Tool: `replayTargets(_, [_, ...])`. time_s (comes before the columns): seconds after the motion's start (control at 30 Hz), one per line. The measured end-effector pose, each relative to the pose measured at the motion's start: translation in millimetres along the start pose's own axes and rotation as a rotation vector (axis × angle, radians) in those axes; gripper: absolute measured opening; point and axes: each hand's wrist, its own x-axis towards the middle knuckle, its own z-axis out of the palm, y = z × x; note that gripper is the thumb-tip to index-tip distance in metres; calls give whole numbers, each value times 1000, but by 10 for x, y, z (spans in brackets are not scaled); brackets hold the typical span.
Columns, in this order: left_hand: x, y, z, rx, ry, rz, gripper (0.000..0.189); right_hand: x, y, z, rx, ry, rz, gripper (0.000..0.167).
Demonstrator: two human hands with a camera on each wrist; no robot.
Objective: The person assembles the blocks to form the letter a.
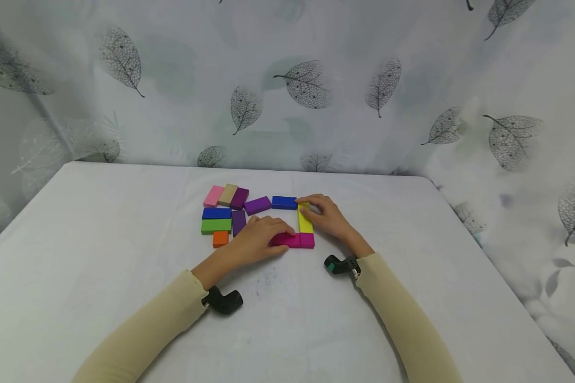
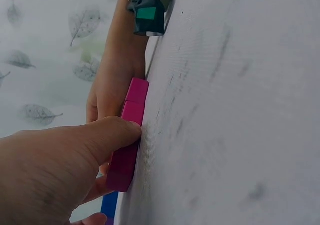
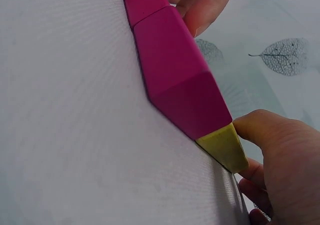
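My left hand (image 1: pixel 256 239) pinches a long magenta block (image 1: pixel 289 242), its thumb on the near side and fingers over the far side. A smaller magenta block (image 1: pixel 307 241) sits end to end against it; the seam shows in the right wrist view. My right hand (image 1: pixel 330 217) holds a yellow block (image 1: pixel 305 218) between thumb and fingers. The yellow block runs away from the small magenta block toward a blue block (image 1: pixel 284 202) at the far side. In the left wrist view the left thumb lies on the long magenta block (image 2: pixel 125 155). The right fingertips are partly hidden behind the yellow block (image 3: pixel 227 147).
To the left, pink (image 1: pixel 213 196), tan (image 1: pixel 227 194) and purple blocks (image 1: pixel 239 198) stand close together, with blue (image 1: pixel 216 213), green (image 1: pixel 216 226) and orange blocks (image 1: pixel 220 239) nearer. Another purple block (image 1: pixel 257 205) adjoins the far blue one. A white cloth (image 1: pixel 100 266) covers the table.
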Motion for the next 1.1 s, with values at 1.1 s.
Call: replayTargets(1.1, [-11,59,-2,28,4,-20,36,-4,0,5,13,-3,33,32])
